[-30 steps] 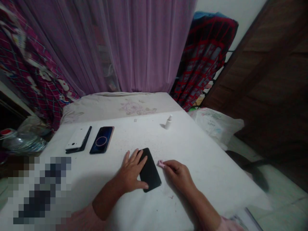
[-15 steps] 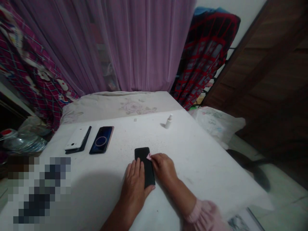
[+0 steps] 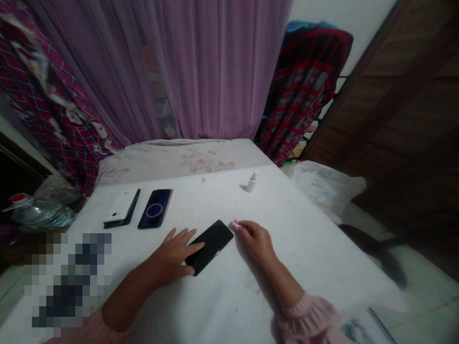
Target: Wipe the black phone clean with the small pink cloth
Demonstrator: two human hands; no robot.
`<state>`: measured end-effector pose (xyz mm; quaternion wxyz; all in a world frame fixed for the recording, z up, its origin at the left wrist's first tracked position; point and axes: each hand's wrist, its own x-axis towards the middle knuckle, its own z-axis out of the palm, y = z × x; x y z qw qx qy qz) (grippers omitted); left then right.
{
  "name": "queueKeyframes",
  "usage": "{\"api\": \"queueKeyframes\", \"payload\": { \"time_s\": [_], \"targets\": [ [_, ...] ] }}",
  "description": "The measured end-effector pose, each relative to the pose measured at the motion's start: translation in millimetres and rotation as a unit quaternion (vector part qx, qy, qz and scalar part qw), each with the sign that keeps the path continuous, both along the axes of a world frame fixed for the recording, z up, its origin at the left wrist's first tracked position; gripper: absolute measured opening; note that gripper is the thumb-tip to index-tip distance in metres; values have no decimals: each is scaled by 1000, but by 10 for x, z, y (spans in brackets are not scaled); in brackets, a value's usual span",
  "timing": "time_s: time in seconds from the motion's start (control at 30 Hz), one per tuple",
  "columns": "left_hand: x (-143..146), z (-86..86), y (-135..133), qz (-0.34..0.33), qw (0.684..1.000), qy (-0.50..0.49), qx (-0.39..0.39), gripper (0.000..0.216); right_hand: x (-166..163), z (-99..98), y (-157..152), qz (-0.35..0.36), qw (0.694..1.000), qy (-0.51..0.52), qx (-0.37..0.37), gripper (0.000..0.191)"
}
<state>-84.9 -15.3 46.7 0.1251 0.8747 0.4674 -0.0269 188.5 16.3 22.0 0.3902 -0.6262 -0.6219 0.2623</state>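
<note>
A black smartphone (image 3: pixel 210 247) lies face up and diagonal on the white table surface (image 3: pixel 304 253). My left hand (image 3: pixel 174 254) rests beside its lower left end, with the fingers spread and the fingertips on the glass. My right hand (image 3: pixel 256 241) sits just off the phone's upper right corner, pinching a small pink cloth (image 3: pixel 234 225) at the fingertips. Further back lie a white phone (image 3: pixel 121 205) on a dark case and a dark blue phone (image 3: pixel 155 208) with a ring on its back. A small white spray bottle (image 3: pixel 252 182) stands upright beyond my right hand.
A pale pillow (image 3: pixel 186 160) lies along the far edge, below a purple curtain (image 3: pixel 201 71). A plastic bottle (image 3: pixel 43 215) sits off the left edge, and a white plastic bag (image 3: pixel 322 186) off the right. A pixelated patch covers the lower left.
The black phone has turned from lengthwise to diagonal. My left hand has moved left to its lower end, and my right hand with the cloth has moved off the phone to the upper right.
</note>
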Motion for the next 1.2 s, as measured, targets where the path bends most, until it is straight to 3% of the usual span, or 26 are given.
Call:
{"api": "queueKeyframes", "payload": {
  "time_s": [0.07, 0.17, 0.23, 0.33, 0.5, 0.57, 0.67, 0.73, 0.83, 0.93, 1.03, 1.2],
  "targets": [
    [74, -127, -67, 43, 998, -40, 37, 71, 27, -18, -179, 12, 1000, -18, 8, 22],
    [394, -408, -234, 118, 975, -86, 168, 76, 0, -39, -308, 39, 996, -67, 40, 23],
    [596, -555, -319, 152, 956, -86, 235, 67, -41, -41, -277, 52, 992, -96, 57, 22],
    [731, -643, -363, 159, 945, -87, 271, 59, -129, -20, -99, 67, 987, -131, 63, 21],
    [625, -591, -316, 140, 951, -93, 260, 59, -327, 36, 301, 106, 981, -154, 45, 23],
    [533, -544, -266, 102, 964, -93, 229, 59, -365, 43, 408, 116, 985, -122, 37, 21],
    [396, -472, -173, 17, 982, -90, 167, 57, -312, 14, 414, 92, 995, -33, 33, 18],
    [341, -440, -125, 0, 985, -92, 144, 54, -212, -24, 301, 56, 997, 16, 48, 19],
    [350, -431, -97, 32, 983, -101, 148, 54, -46, -81, 46, 33, 996, 25, 82, 22],
    [421, -445, -88, 71, 978, -99, 170, 63, 40, -116, -117, 78, 987, -29, 136, 24],
    [480, -441, -48, 89, 975, -88, 181, 63, 31, -131, -82, 114, 971, -95, 187, 27],
    [520, -401, 48, 95, 977, -67, 178, 64, 4, -127, -28, 142, 961, -127, 202, 25]
  ]
}}
